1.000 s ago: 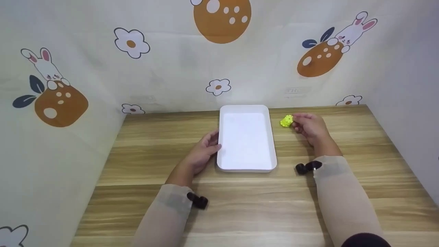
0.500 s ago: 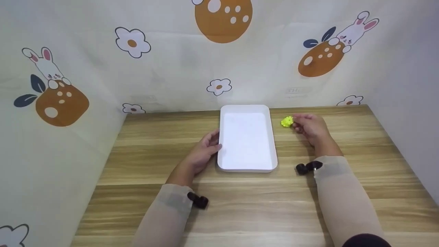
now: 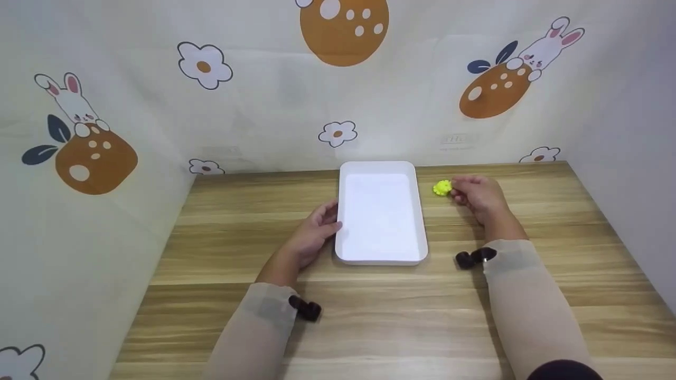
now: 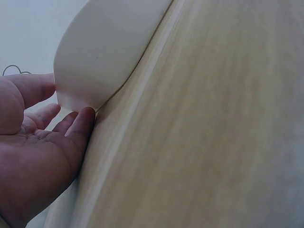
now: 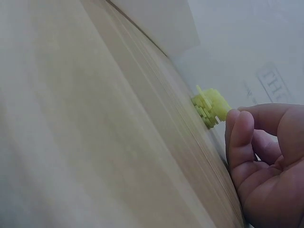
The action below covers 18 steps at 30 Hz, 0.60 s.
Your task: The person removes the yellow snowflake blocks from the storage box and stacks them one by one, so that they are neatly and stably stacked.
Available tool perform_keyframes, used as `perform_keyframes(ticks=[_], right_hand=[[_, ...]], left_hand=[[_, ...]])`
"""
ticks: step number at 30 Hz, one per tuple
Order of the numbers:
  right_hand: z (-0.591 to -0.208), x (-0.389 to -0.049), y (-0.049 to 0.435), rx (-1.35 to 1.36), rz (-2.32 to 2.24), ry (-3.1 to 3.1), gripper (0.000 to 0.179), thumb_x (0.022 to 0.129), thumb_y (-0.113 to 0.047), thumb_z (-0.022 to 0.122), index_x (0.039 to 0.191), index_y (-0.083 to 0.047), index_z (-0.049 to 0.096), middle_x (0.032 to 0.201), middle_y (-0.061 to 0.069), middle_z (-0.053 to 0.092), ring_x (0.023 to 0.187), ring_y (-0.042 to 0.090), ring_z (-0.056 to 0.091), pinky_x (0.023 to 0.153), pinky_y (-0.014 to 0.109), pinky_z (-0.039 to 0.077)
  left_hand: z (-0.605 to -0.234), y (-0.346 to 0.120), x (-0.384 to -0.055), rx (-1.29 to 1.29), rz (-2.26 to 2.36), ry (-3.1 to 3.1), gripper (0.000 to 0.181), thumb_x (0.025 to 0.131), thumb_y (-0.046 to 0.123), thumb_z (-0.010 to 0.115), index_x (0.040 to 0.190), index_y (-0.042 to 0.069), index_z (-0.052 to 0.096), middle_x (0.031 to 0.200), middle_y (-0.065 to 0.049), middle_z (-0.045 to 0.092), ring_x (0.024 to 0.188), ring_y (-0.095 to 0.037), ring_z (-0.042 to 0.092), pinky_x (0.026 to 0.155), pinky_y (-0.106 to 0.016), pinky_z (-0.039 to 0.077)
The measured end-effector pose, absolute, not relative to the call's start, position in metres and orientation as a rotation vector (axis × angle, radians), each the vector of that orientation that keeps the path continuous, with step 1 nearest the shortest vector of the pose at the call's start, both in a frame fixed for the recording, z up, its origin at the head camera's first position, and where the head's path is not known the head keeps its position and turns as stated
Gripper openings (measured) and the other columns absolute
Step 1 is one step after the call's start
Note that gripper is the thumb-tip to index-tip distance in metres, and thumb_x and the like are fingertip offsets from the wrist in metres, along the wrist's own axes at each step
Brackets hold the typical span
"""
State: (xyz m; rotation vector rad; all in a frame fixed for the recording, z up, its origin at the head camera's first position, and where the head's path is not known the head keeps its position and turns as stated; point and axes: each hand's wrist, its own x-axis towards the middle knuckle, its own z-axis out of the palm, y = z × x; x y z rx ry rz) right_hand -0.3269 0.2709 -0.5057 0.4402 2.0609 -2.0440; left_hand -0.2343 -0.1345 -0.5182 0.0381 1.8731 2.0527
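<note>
A shallow white rectangular tray [image 3: 377, 216] lies on the wooden table. My left hand [image 3: 312, 236] holds its left side, thumb at the rim and fingers against the outer wall. In the left wrist view, the thumb and fingers [image 4: 83, 123] meet the tray's side wall [image 4: 104, 52] near the tabletop. To the right of the tray, my right hand [image 3: 479, 198] pinches a small bright yellow cluster of toothed plastic discs [image 3: 442, 188]. The right wrist view has the yellow disc cluster [image 5: 211, 105] at the fingertips, close over the table, its far end hidden by them.
Behind the wooden table [image 3: 380, 316] hangs a pale cloth [image 3: 264, 116] printed with rabbits, oranges and flowers. A plain pale wall [image 3: 628, 132] bounds the right side. Black wrist cameras [image 3: 306, 309] sit on both sleeves.
The yellow disc cluster has tilted slightly in my right fingers, and its toothed face shows less plainly. Both hands and the tray keep their places.
</note>
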Motion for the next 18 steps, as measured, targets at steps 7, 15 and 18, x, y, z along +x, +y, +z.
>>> perform_keyframes(ticks=[7,15,18], right_hand=[[-0.5059,-0.3268,0.2718,0.445,-2.062,2.039,0.046,0.104,-0.012,0.07,0.145,0.006,0.058,0.09,-0.001,0.077,0.078,0.007,0.07,0.072,0.016,0.061],[-0.5067,-0.3261,0.2737,0.441,-2.052,2.053,0.047,0.105,-0.016,0.069,0.146,0.004,0.058,0.091,-0.002,0.076,0.078,0.006,0.069,0.074,0.016,0.061],[-0.5074,-0.3262,0.2737,0.415,-2.118,2.018,0.044,0.106,-0.014,0.067,0.144,0.003,0.058,0.088,-0.001,0.076,0.075,0.008,0.067,0.069,0.018,0.06]], left_hand=[[-0.5177,-0.1337,-0.2345,0.034,2.046,1.881,0.066,0.107,0.001,0.057,0.167,0.009,0.032,0.175,-0.012,0.033,0.163,-0.03,0.032,0.136,-0.045,0.027],[-0.5178,-0.1344,-0.2342,0.035,2.035,1.884,0.067,0.107,0.002,0.057,0.168,0.01,0.031,0.176,-0.012,0.031,0.164,-0.03,0.031,0.136,-0.047,0.026],[-0.5178,-0.1348,-0.2337,0.045,2.031,1.89,0.067,0.107,0.003,0.058,0.168,0.01,0.03,0.176,-0.012,0.031,0.164,-0.03,0.031,0.136,-0.047,0.027]])
